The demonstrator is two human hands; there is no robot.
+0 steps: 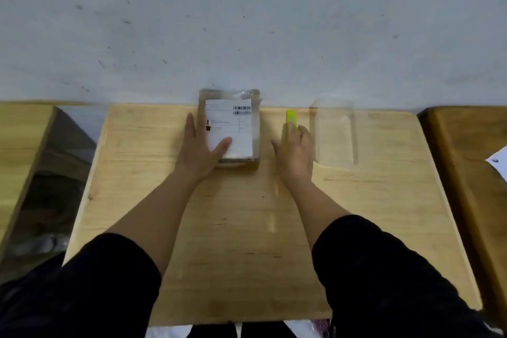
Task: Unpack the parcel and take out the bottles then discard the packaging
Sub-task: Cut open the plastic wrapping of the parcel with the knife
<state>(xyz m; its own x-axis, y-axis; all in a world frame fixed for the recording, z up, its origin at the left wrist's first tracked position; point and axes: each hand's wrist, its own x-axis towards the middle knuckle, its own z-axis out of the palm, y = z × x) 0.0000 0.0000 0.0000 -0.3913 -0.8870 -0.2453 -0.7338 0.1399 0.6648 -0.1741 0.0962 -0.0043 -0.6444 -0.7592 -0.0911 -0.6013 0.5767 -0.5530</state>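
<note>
In the head view, the parcel [231,129] lies flat at the middle of the table's [233,228] far edge, touching the wall [247,22]. It is a brown box with a white label, wrapped in glossy tape or film. The left hand [201,145] rests on its left side, fingers straight, thumb on the label. The right hand [296,151], just right of the parcel, has its fingers curled around a yellow cutter [290,125].

The box looks stiff, and probably light; the film may be slippery, so pressing down on top should steady it better than pinching. Any bottles inside may be fragile, so shallow cuts seem wise.

1 clear plastic container [334,134] stands near the right hand. The table's near half offers open room.
</note>
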